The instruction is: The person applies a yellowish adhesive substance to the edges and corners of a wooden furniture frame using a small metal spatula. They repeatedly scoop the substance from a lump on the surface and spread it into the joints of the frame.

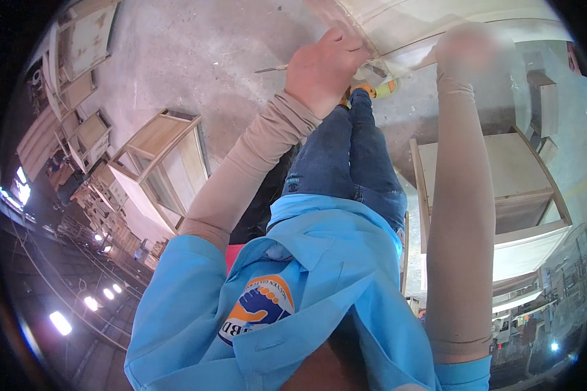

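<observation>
My left hand is closed, knuckles up, beside the corner of a pale wooden piece. A thin, dark-tipped tool sticks out of the fist on the left. A greyish end shows at the fist's other side; whether it belongs to the same tool is unclear. At the front edge of the wooden piece is my right hand, too smeared for its fingers to show. Both forearms wear tan sleeves.
Below my right forearm's far side stands a wooden cabinet frame. Another open wooden frame stands at the left on the concrete floor. More wooden furniture lines the far left. My shoes are under the wooden piece's corner.
</observation>
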The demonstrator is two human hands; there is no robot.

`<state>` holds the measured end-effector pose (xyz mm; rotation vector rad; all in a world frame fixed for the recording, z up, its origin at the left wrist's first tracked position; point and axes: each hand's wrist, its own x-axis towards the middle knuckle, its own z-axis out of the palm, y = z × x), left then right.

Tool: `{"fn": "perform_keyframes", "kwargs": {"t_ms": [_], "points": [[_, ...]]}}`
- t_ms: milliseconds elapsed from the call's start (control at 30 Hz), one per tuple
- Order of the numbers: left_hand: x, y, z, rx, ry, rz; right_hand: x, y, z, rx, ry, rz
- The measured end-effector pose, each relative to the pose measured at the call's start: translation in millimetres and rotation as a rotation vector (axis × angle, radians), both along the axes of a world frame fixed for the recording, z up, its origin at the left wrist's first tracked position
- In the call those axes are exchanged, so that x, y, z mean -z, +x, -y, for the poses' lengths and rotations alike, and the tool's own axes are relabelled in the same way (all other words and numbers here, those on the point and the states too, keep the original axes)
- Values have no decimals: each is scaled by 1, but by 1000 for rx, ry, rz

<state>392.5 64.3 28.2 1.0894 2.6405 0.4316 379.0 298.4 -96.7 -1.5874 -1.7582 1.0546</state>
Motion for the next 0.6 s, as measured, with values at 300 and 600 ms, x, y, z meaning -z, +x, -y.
{"fn": "perform_keyframes", "kwargs": {"t_ms": [300,600], "points": [[-3,-4,9,69,-28,2,-1,0,0,-21,-8,-9],[-5,-6,14,114,-54,17,-15,1,4,-61,-81,21]]}}
